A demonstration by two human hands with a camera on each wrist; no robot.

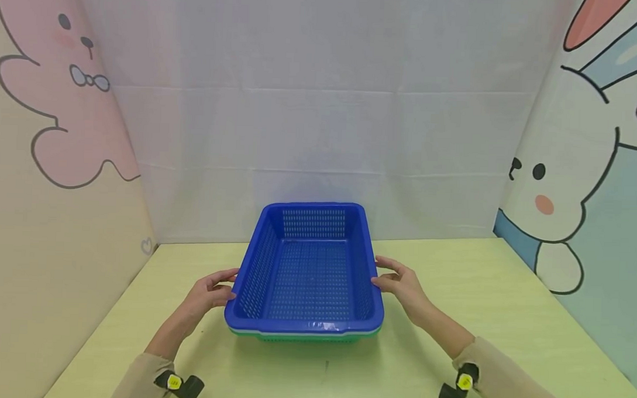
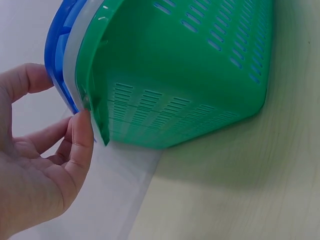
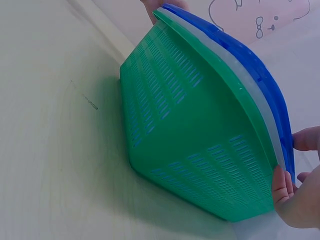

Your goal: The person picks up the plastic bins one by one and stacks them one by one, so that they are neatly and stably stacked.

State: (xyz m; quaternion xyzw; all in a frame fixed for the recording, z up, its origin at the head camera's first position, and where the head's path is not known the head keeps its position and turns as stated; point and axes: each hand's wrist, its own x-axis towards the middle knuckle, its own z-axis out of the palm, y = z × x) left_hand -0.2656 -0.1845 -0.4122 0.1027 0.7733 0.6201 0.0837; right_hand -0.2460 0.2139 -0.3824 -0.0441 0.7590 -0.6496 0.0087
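Note:
Three slotted plastic baskets stand nested on the table. The blue basket (image 1: 303, 326) is on top and holds nothing. In the left wrist view a white basket's rim (image 2: 73, 56) shows between the blue one and the outer green basket (image 2: 165, 55). My left hand (image 1: 204, 297) grips the stack's left rim, thumb against the blue edge and fingers by the lower rims. On the right side, my right hand (image 1: 406, 289) pinches the rims likewise, its thumb at the blue edge and fingertips at the green and white rims. The white basket's body is hidden.
The pale yellow-green table (image 1: 447, 285) spreads around the stack. A white sheet (image 1: 321, 134) hangs behind it. Side walls carry cartoon animals, a pink one (image 1: 64, 96) at left and a white rabbit (image 1: 561, 190) at right.

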